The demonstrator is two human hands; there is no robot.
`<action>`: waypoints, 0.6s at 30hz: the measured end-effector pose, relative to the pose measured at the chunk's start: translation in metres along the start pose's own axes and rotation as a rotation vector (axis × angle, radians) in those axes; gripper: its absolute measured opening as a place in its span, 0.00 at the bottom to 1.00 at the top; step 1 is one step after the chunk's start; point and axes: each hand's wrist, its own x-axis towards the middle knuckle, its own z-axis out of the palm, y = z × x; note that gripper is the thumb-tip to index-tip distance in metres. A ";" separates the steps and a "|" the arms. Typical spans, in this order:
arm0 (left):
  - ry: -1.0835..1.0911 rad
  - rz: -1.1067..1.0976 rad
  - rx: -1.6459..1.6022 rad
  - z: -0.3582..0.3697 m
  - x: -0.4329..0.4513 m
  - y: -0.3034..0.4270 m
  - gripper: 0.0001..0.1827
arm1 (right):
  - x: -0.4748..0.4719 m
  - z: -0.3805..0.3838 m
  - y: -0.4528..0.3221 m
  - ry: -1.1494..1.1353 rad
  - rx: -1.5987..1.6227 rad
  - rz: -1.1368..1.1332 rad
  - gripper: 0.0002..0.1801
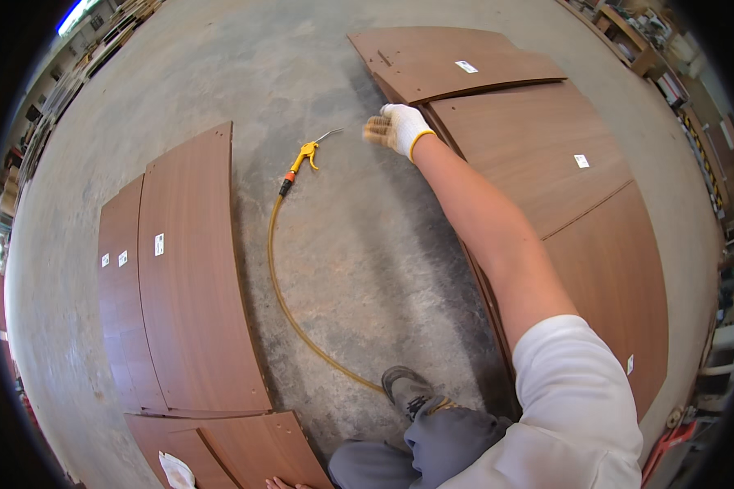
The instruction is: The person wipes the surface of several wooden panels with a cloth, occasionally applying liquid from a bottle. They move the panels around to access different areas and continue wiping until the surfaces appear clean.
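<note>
My right hand (397,129), in a white knit glove with a yellow cuff, reaches out over the concrete floor beside the right stack of brown wood panels (520,134). Nothing shows in its slightly blurred fingers. To its left lies a yellow air blow gun (304,156) with a bent metal nozzle, joined to a yellowish hose (274,263). At the bottom edge, the bare fingertips of my left hand (284,483) rest on a brown panel (263,446); the rest of that hand is out of view. A crumpled white cloth (176,470) lies on the same panel.
More brown panels (196,275) with white labels lie at the left. The hose runs to my shoe (407,388) on the concrete floor (342,257). Long boards (92,67) line the far left. Cluttered shelving (624,36) stands at the upper right, a red object (667,449) at the lower right.
</note>
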 end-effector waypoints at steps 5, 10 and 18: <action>-0.012 -0.011 0.012 -0.002 0.001 -0.006 0.38 | -0.023 -0.007 -0.028 0.312 -1.283 -0.800 0.24; -0.063 -0.007 -0.052 0.000 0.005 0.009 0.37 | 0.016 -0.058 -0.073 0.460 -1.972 -0.885 0.39; -0.046 0.037 -0.002 -0.005 0.011 0.017 0.37 | 0.042 -0.037 -0.086 0.414 -2.014 -0.532 0.45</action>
